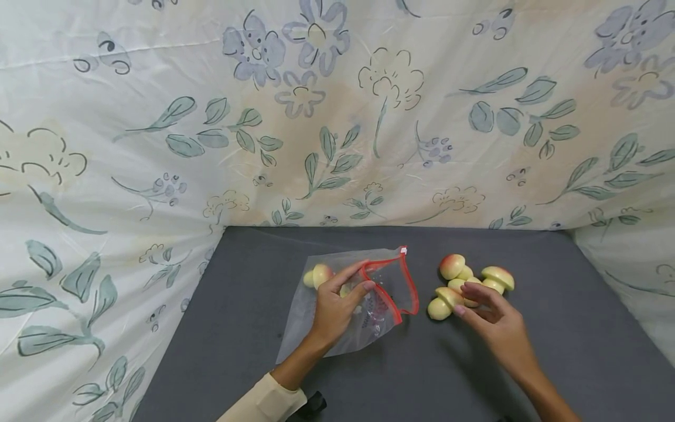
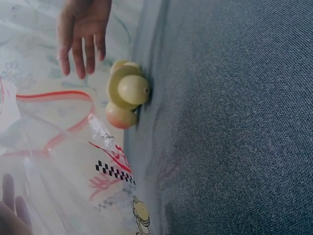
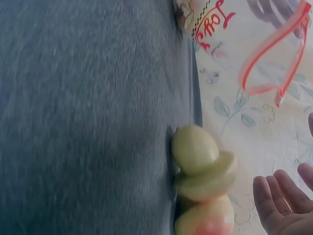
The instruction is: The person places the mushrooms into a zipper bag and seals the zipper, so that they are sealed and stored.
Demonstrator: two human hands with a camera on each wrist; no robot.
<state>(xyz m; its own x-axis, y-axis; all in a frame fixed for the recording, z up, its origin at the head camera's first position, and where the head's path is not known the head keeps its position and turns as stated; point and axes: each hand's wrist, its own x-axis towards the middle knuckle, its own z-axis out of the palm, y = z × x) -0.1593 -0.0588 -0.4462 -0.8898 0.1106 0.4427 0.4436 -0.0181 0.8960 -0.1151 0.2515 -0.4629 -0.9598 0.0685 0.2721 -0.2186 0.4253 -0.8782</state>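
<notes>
A clear zip bag (image 1: pixel 306 328) with a red-edged mouth and a white slider is spread on the table, its mouth gaping to the right. My left hand (image 1: pixel 334 308) pinches the bag near that mouth between thumb and fingers. Inside the bag, a yellow-green toy mushroom (image 1: pixel 319 274) with a reddish cap shows beyond the hand. Several similar mushrooms (image 1: pixel 444 302) sit in a cluster to the right of the bag. Over their near side hovers my right hand (image 1: pixel 498 319), fingers relaxed and holding nothing; the right wrist view shows a gap between its fingertips (image 3: pixel 261 188) and the mushrooms.
A dark grey cloth (image 1: pixel 237 281) covers the table. Flowered fabric (image 1: pixel 337 117) hangs behind it and along both sides. A small black object (image 1: pixel 314 404) is partly visible beside the left sleeve. Red lettering (image 3: pixel 212 22) is printed on the bag.
</notes>
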